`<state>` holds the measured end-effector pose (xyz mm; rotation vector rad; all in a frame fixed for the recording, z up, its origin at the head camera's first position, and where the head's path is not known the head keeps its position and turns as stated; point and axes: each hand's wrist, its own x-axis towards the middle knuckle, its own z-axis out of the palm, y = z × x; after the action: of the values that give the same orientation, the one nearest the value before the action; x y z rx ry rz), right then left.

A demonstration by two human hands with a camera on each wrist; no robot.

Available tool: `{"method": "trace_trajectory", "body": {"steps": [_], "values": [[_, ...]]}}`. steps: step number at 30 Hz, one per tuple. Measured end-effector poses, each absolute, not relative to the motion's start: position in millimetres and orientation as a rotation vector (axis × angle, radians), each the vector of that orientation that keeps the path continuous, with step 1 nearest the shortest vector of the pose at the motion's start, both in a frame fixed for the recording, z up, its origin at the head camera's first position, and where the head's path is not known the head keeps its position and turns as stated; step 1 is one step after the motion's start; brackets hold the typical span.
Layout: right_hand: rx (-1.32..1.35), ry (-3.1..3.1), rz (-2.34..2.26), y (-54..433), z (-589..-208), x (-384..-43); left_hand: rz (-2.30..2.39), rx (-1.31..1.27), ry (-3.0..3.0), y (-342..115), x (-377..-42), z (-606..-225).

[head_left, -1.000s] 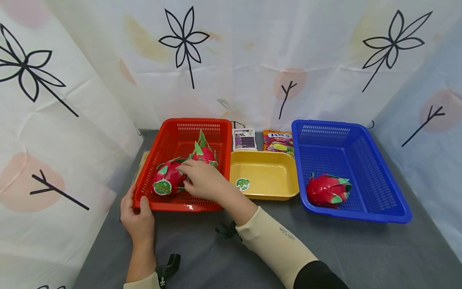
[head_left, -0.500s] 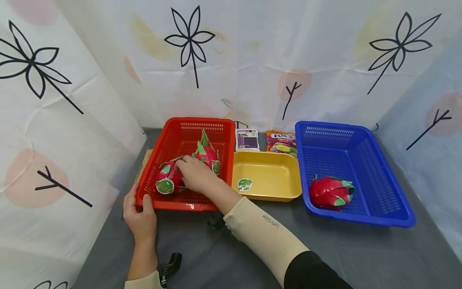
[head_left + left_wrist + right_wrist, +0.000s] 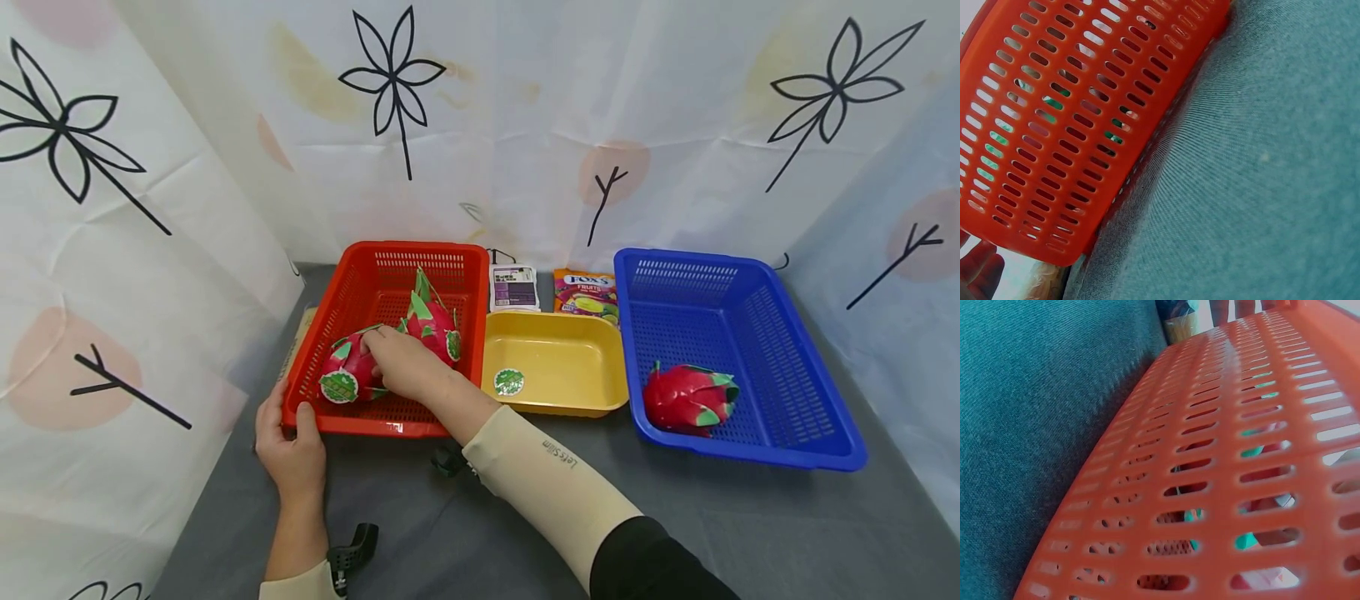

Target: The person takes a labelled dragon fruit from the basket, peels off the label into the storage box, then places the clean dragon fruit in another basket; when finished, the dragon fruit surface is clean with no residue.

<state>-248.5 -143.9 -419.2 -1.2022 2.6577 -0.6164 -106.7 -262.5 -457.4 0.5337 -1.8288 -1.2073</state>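
Note:
In the head view my left hand (image 3: 288, 442) grips the front left corner of a red plastic basket (image 3: 405, 427), thumb on the front wall and fingers along the left side. Inside it lie two dragon fruits. My right hand (image 3: 408, 364) reaches in and holds the nearer dragon fruit (image 3: 352, 367), fingers over its top; the hand hides its right part. The other dragon fruit (image 3: 432, 321) leans just behind, green tips up. In both wrist views the slotted basket wall fills much of the picture, and left fingers (image 3: 982, 265) show at its lower corner.
A yellow tray (image 3: 558, 358) with a green round sticker (image 3: 508, 382) stands right of the red basket. Beyond it is a blue basket (image 3: 757, 333) holding another dragon fruit (image 3: 688, 398). A white packet (image 3: 513, 288) and a Fox's candy bag (image 3: 587, 293) lie behind the tray.
The camera view has shifted slightly. My right hand has moved a little further over the nearer dragon fruit, and its forearm has shifted left. The left hand stays on the basket corner.

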Motion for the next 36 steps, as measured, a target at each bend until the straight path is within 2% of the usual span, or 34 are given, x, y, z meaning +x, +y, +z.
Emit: {"method": "trace_trajectory", "body": {"steps": [12, 21, 32, 36], "values": [[-1.21, 2.704, -0.75, -138, -412, -244, -1.212, 0.555, -1.849, -285, -116, -495], [-1.231, 2.641, -1.032, -124, -394, -236, -1.221, 0.553, -1.855, -287, -116, -496], [-1.162, 2.552, -1.411, -91, -348, -219, -1.24, 0.525, -1.814, -287, -119, -499], [-1.138, 2.541, -1.516, -71, -335, -212, -1.239, 0.534, -1.807, -280, -116, -487]]}}
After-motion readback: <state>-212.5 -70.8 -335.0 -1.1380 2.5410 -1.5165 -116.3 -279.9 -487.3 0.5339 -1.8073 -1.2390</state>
